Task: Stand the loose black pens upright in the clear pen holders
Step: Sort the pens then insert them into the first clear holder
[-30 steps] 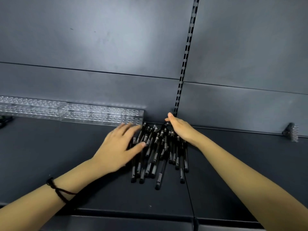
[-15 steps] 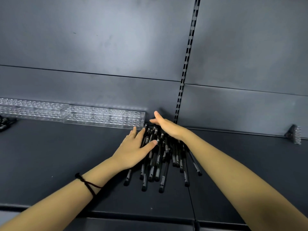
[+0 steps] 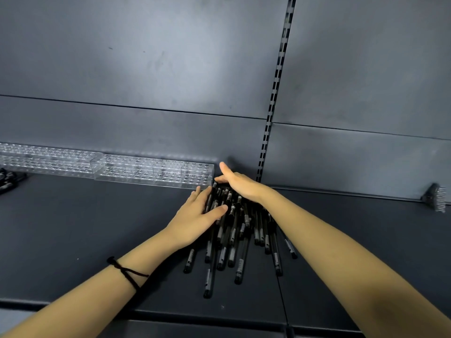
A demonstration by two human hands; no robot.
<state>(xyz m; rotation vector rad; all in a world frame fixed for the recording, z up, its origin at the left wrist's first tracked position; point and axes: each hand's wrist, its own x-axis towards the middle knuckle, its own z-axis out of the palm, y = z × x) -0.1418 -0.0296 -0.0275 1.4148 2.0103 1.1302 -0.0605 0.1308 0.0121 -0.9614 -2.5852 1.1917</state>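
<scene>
You pressed your flat left hand point(image 3: 195, 220) and right hand point(image 3: 240, 185) closer together, bunching the loose black plastic pens point(image 3: 234, 242); the clear acrylic pen holders point(image 3: 151, 170) stayed empty.

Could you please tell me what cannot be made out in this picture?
Head view:
- Far ends of the loose black pens: covered by the left hand and right hand.
- Row of clear plastic pen holders: cut off by the left edge.
- Dark items at far left: cropped, unidentifiable.

Bare forearms, no sleeves; black cord bracelet point(image 3: 127, 274) round left wrist.
</scene>
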